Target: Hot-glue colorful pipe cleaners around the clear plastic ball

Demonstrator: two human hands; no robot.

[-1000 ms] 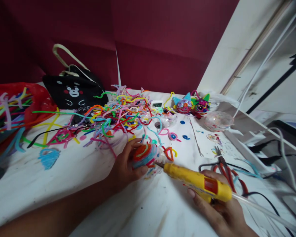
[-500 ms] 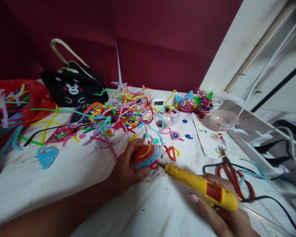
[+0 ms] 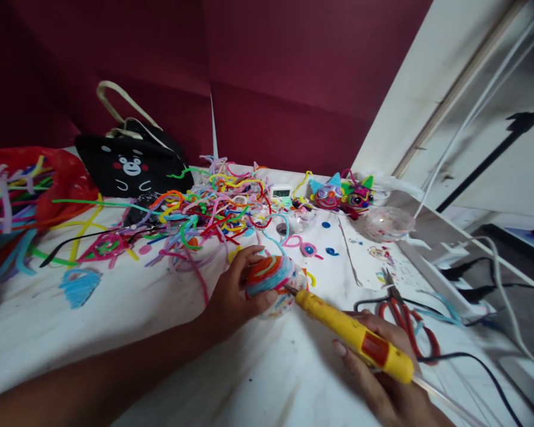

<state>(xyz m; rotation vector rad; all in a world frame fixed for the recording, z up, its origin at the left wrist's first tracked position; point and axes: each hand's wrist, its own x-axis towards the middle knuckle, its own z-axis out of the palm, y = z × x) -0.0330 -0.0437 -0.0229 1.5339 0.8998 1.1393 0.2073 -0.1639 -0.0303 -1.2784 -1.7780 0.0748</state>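
Observation:
My left hand [image 3: 240,290] is closed around a ball [image 3: 270,274] covered partly in coiled orange, blue and pink pipe cleaners; its lower right part is clear plastic. In my right hand [image 3: 378,362] is a yellow hot glue gun [image 3: 353,332] with a clear glue stick out of its back end. The gun's dark nozzle meets, or nearly meets, the right edge of the pipe-cleaner covering. Whether glue comes out is too small to tell. Red-handled pliers [image 3: 403,317] lie just beyond my right hand.
A tangle of pipe cleaners [image 3: 218,207] spreads across the back, near a black bag [image 3: 133,163] and a red bag [image 3: 69,184]. Two decorated cat-like balls [image 3: 327,193], a small digital clock [image 3: 281,191] and a clear bowl [image 3: 389,224] stand behind. A blue pipe-cleaner piece [image 3: 80,287] lies left.
The view has shifted slightly. My left hand has turned the ball a little, and the orange loop piece behind it is now mostly hidden. The glue gun's nozzle stays at the ball.

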